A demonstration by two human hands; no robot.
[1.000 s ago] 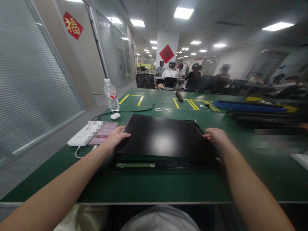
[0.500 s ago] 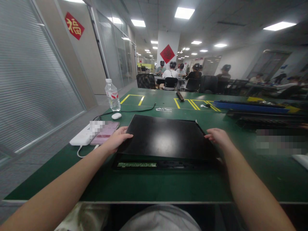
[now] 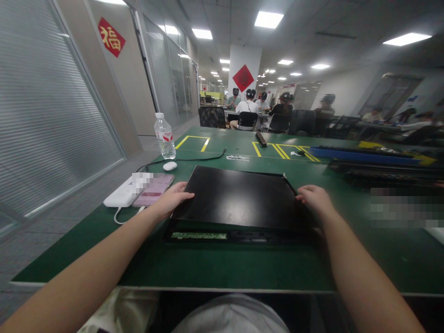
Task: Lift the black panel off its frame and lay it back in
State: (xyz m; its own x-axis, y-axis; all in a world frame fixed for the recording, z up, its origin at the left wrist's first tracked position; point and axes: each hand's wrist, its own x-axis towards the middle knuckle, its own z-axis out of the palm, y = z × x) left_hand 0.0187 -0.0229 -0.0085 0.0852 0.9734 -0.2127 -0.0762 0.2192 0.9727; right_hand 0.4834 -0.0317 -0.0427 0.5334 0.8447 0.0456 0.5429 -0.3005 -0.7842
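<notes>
A flat black panel [image 3: 239,196] lies over a black tray on the green table [image 3: 215,263]. A green circuit strip [image 3: 199,236] shows in the tray's near edge below the panel. My left hand [image 3: 170,201] grips the panel's left edge with its fingers curled over the top. On the opposite edge my right hand [image 3: 315,199] holds the panel the same way. The panel sits slightly raised at the near side.
A phone [image 3: 153,189] rests on a white power bank [image 3: 121,198] to the left, with a white earbud case [image 3: 169,166], a water bottle [image 3: 164,137] and a black cable [image 3: 194,160] behind. Black and blue trays [image 3: 367,159] lie at the right. Several people sit at far tables.
The panel has come down a little toward the tray, with both hands staying on its edges. The view has shifted slightly to the left.
</notes>
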